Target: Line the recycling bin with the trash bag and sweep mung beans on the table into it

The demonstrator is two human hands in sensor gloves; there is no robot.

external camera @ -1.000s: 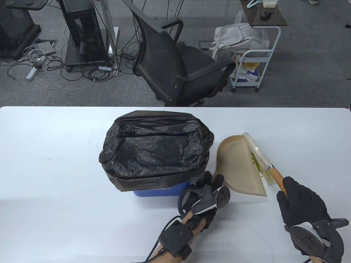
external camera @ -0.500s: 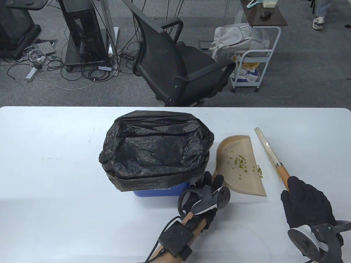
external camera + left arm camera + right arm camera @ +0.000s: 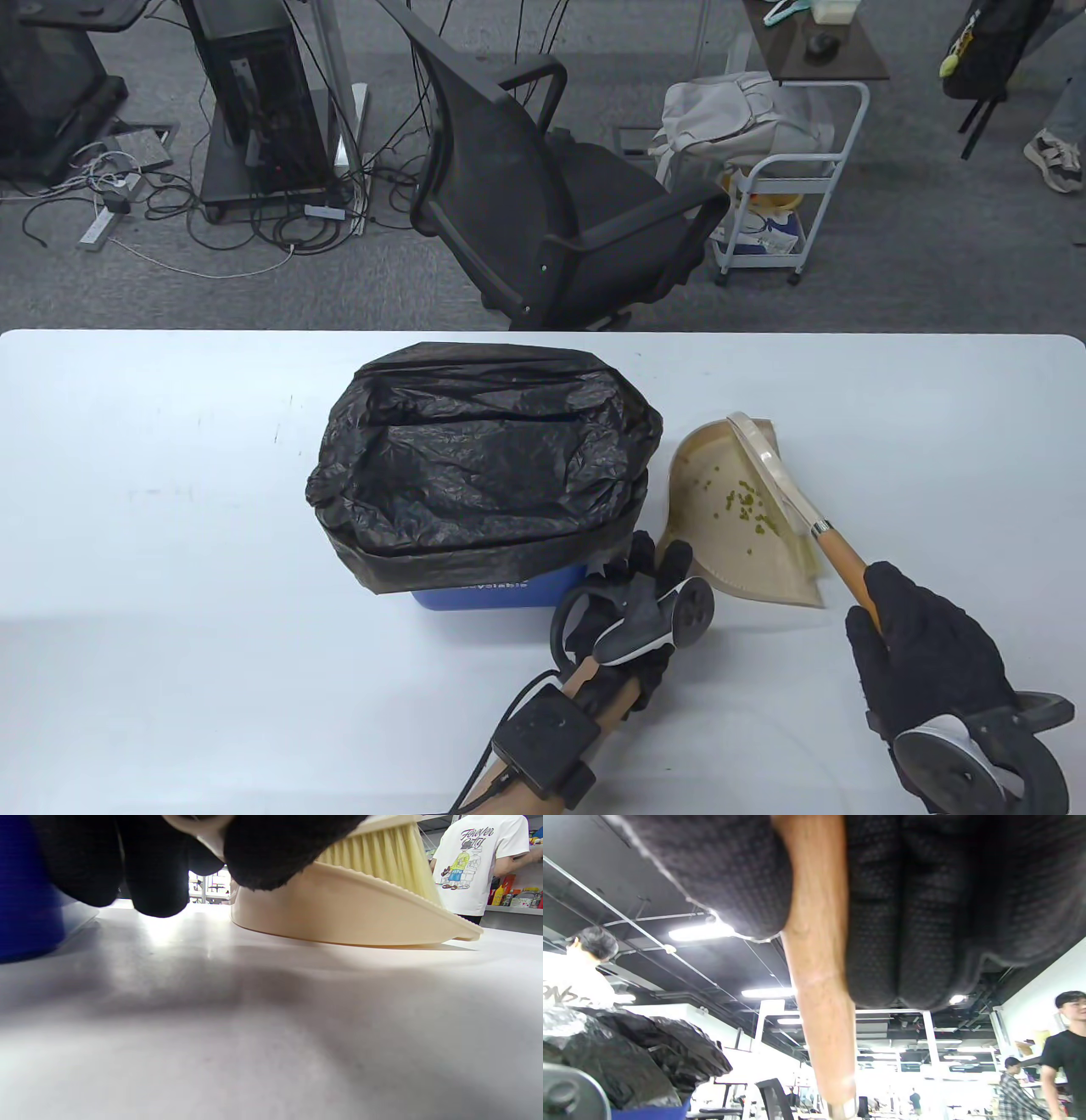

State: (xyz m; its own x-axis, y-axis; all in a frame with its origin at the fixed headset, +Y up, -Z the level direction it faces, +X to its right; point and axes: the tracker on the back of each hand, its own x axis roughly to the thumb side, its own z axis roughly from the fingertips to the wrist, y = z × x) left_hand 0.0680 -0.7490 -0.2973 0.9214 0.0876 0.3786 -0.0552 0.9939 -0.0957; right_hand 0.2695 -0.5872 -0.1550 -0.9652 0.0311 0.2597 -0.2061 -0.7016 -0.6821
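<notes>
The blue recycling bin stands mid-table, lined with a black trash bag folded over its rim. To its right lies a beige dustpan with green mung beans scattered inside. My left hand grips the dustpan's near-left end between bin and pan; its fingers curl round a cream part. My right hand grips the wooden handle of a brush, whose head lies across the pan's right side. The bristles show above the dustpan.
The white table spreads wide to the left of the bin. A black office chair and a white cart stand beyond the far edge. A person in a white T-shirt stands in the background.
Half a second ago the brush was drawn back right of the dustpan. It has since swung left over the pan, and the beans at its lip now lie farther inside. The left hand stayed put.
</notes>
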